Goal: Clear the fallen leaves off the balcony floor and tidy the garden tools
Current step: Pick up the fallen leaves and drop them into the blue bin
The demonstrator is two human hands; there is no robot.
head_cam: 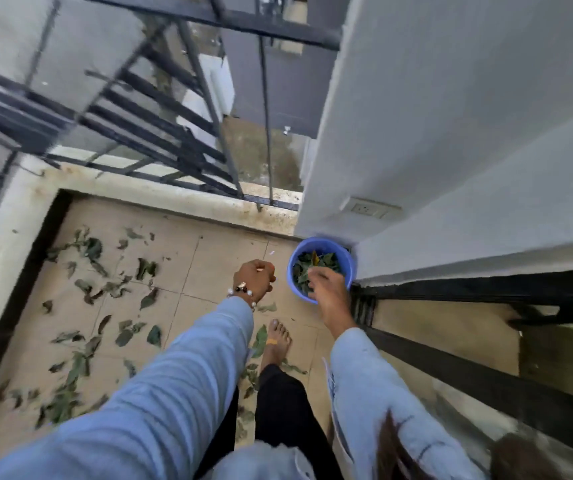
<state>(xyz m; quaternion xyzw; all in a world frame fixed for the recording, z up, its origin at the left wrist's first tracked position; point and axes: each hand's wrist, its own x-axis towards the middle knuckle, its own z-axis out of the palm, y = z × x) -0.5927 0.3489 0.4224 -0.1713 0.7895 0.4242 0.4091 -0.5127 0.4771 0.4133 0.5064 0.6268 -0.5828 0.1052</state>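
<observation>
Several green fallen leaves (80, 344) lie scattered over the beige tiled balcony floor (209, 258), mostly on the left. A blue bucket (349, 261) partly filled with leaves stands in the corner by the white wall. My right hand (328, 294) hangs over the bucket's near rim, fingers pointing down into it; blur hides whether they hold leaves. My left hand (255, 277), with a bead bracelet at the wrist, is curled into a fist left of the bucket, and nothing shows in it. No garden tools are in view.
A black metal railing (160, 133) on a stained low ledge (181, 199) bounds the far side. The white wall (451, 150) with a socket (368, 209) stands on the right, and below it runs a black door track (486, 289). My bare foot (276, 342) stands among leaves.
</observation>
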